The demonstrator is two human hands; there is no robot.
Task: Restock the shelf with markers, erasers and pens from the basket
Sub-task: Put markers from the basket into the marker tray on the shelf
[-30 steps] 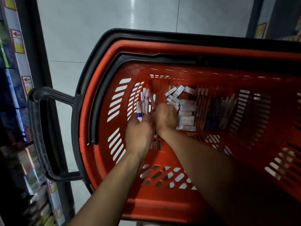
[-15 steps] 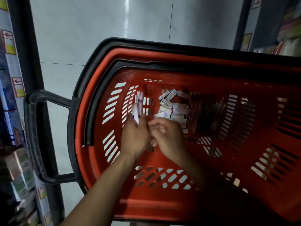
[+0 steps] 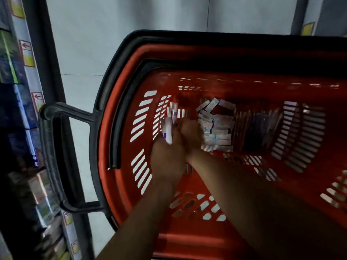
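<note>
Shelf-edge labels (image 3: 26, 53): red arrows, unreadable.

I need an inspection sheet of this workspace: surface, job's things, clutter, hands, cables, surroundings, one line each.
Surface: red basket with black handle, over a pale tiled floor.
Job's things: white markers at the left of the basket floor, small boxed erasers piled in the middle, dark pens to the right, blurred.
Clutter: nothing seen.
Hands: left hand holds markers; right hand beside it, grip unclear.
Cables: nothing seen.
Surroundings: stocked shelf at left.
</note>
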